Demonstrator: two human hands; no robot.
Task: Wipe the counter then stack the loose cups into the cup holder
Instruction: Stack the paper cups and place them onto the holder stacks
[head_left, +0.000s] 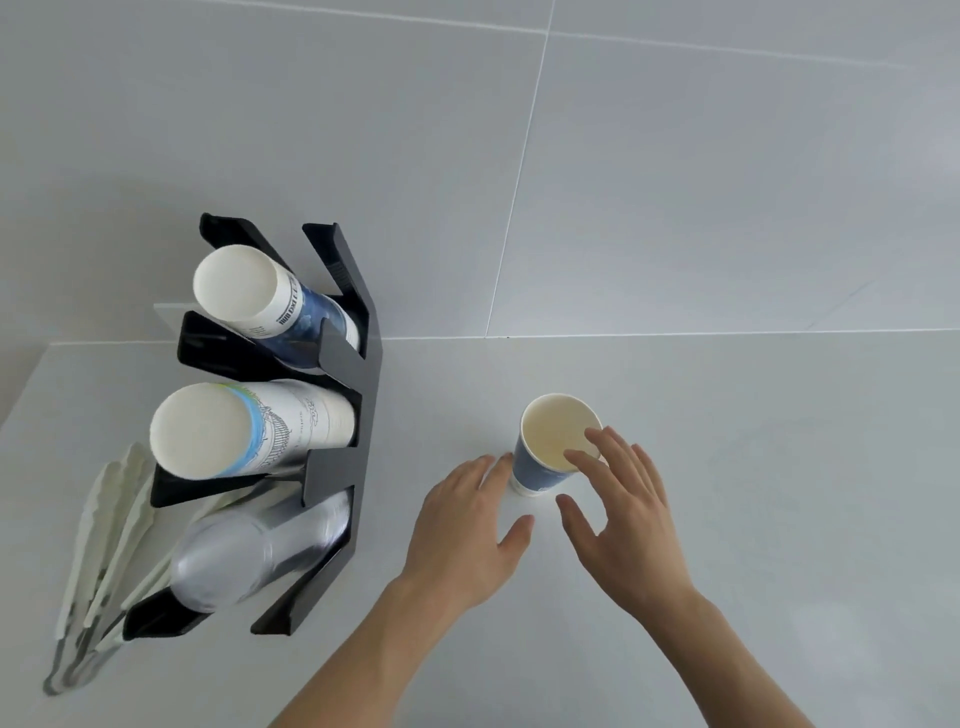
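Observation:
A loose blue paper cup (550, 441) stands upright and empty on the pale counter (753, 493). My left hand (467, 525) lies open just left of it, fingertips close to its blue wall. My right hand (623, 509) hovers open at the cup's right, fingers spread over part of the rim, holding nothing. To the left stands the black cup holder (337, 415) with three slanted slots: a blue-and-white stack (270, 301) at the top, a white printed stack (244, 431) in the middle, and a clear plastic stack (249, 551) at the bottom.
A clear container with several white tongs (104, 561) stands left of the holder near the counter's left edge. A grey tiled wall (623, 182) rises behind the counter.

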